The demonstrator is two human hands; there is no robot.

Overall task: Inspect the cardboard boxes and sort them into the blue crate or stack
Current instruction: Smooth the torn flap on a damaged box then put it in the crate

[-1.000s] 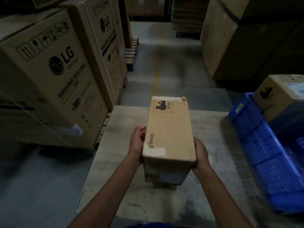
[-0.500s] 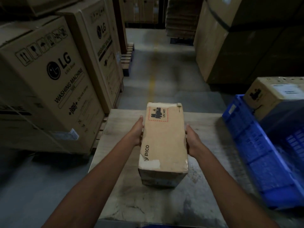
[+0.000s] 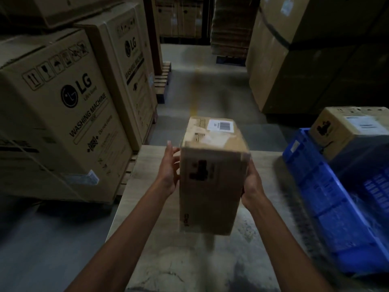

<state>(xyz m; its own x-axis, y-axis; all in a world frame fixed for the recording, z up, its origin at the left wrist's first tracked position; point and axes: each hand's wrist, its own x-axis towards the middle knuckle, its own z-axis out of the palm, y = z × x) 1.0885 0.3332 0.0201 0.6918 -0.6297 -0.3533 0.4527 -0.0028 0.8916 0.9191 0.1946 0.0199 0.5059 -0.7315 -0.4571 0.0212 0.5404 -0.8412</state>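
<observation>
The left hand [image 3: 169,167] has its fingers [image 3: 168,144] straight and a little spread, pointing up the frame, with the palm pressed to the left side of a cardboard box [image 3: 210,186]. The right hand [image 3: 251,184] presses the opposite side; as far as the blur shows, its fingers lie flat and together along that face. The box, at the centre of the frame, is a long brown carton held between the two palms above a pale, scuffed table [image 3: 147,169]. Its far end carries a white barcode label [image 3: 221,125] and shiny tape, and the near face has a dark smeared print. At the right edge a ribbed blue crate [image 3: 315,197] rests on the table with another box [image 3: 345,131] in it. Tall washing machine cartons [image 3: 63,114] fill the left of the frame, with a wooden pallet [image 3: 162,81] behind them, and big plain cartons [image 3: 284,70] stand in the upper right.
</observation>
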